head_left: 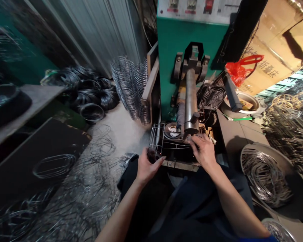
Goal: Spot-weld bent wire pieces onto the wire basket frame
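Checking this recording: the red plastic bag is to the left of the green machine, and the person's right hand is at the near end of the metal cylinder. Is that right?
Not quite: the head view shows the red plastic bag to the right of the green machine. The right hand is indeed at the metal cylinder's near end.

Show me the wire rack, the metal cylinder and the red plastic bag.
Wire rack (156, 136): head view, side wires.
Metal cylinder (191, 99): head view, middle of its barrel.
Red plastic bag (236, 74): head view, its bunched body.
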Motion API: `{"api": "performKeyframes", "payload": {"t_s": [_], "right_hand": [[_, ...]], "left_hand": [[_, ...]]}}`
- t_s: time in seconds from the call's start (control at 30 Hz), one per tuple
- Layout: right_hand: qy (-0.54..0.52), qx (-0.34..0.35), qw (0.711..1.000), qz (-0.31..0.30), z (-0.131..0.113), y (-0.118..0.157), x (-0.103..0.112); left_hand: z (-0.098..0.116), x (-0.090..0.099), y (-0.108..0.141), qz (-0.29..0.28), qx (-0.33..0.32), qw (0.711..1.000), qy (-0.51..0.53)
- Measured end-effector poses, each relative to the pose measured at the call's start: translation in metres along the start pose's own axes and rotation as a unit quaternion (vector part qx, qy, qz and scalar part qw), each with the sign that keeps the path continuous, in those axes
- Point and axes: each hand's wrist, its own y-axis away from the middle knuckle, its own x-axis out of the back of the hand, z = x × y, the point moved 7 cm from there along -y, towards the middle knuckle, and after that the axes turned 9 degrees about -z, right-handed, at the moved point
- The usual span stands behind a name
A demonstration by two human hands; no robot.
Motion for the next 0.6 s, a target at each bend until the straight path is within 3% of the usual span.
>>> {"api": "performKeyframes", "payload": {"t_s": [0.2,0.33,0.4,0.5,0.6], "right_hand": [[-0.014,-0.014,1.0,0.011,-0.001,-0.004,0.006],[-0.135,-0.074,0.988,0.005,0.018,0.009,0.018],[-0.155,-0.124,0.98,0.006,0.037,0.022,0.025],[-0.101,-0.184,0.977,-0.025,0.067,0.05,0.031],[-0.052,-0.184,0.977,-0.098,0.096,0.084,0.018]], "left_hand": [[-0.003,-0.004,-0.015,-0.018,-0.029,0.999,0.022],[0.003,0.002,-0.011,-0.024,-0.02,0.999,0.006],[0.009,0.012,-0.004,-0.018,-0.02,1.0,-0.013],[0.017,0.036,0.015,0.003,-0.029,0.999,-0.036],[0.018,0.075,0.042,0.08,-0.019,0.996,-0.029]]}}
